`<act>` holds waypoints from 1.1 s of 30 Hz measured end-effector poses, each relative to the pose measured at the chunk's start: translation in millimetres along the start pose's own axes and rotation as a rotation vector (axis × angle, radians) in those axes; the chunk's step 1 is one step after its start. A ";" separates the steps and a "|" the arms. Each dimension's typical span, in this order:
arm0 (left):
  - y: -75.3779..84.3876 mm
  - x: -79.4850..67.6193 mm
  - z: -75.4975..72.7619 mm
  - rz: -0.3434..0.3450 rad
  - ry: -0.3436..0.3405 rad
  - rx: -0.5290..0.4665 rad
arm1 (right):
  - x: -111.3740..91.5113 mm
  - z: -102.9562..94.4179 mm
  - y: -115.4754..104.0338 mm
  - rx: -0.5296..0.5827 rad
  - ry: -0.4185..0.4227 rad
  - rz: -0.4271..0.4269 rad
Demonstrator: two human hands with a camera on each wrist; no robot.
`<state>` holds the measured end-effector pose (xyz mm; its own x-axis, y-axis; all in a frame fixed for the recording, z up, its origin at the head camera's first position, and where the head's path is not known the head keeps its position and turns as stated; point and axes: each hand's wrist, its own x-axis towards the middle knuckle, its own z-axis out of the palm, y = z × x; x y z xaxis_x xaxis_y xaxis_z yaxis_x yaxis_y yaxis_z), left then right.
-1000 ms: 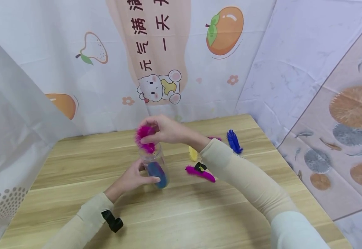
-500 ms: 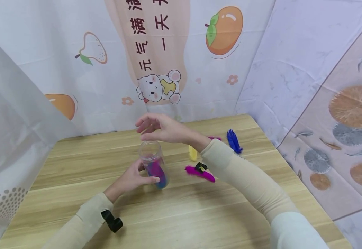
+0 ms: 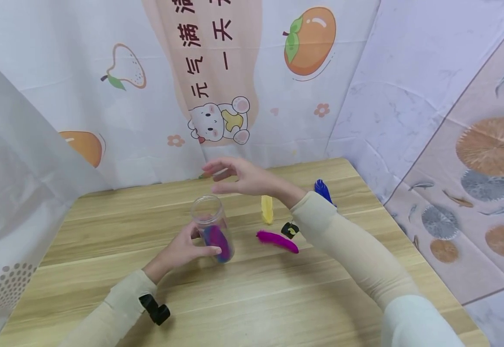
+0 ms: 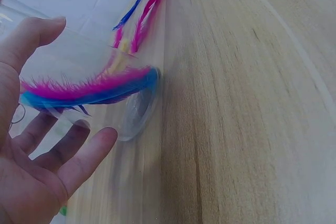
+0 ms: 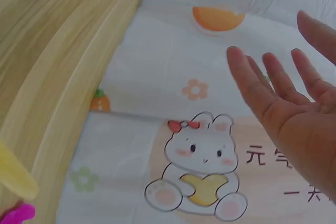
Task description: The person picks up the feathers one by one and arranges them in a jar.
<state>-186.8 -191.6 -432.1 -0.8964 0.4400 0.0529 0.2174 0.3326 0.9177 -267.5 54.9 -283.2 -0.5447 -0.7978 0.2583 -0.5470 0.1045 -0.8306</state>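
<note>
A clear, lidless jar [image 3: 208,217] stands near the table's middle-left. My left hand [image 3: 184,251] grips its side, thumb in front and fingers around the far side. Inside lie a magenta feather [image 4: 86,85] and a blue feather [image 4: 89,98], pressed together along the wall. My right hand [image 3: 247,178] hovers just above and right of the jar's mouth, fingers loosely spread and holding nothing; the right wrist view confirms the bare palm. Right of the jar, a magenta feather [image 3: 277,241] and a yellow feather [image 3: 267,210] rest on the wood.
A blue feather [image 3: 323,190] lies at the back right, partly covered by my right sleeve. The wooden table [image 3: 243,299] ends at a printed cloth [image 3: 156,96] behind. Another cloth [image 3: 408,96] bounds the right side.
A second ago my right hand held a fluffy magenta feather at the jar's mouth. It let go, the feather dropped inside, and the hand drew slightly right. My left hand stayed put.
</note>
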 end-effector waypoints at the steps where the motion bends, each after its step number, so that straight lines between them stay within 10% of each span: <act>1: 0.2 -0.4 0.0 -0.005 0.004 0.002 | -3.5 -2.1 2.5 -0.025 -0.020 0.026; 20: 0.2 -2.3 0.5 -0.029 0.021 0.012 | -82.8 16.2 48.6 -0.580 -0.208 0.391; 33: 0.5 -3.0 1.1 -0.045 0.037 0.024 | -114.1 45.2 76.7 -0.717 -0.219 0.407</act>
<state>-183.6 -191.8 -432.3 -0.9190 0.3935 0.0263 0.1852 0.3716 0.9098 -218.6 127.1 -398.7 -0.6910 -0.7060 -0.1554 -0.6459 0.6995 -0.3058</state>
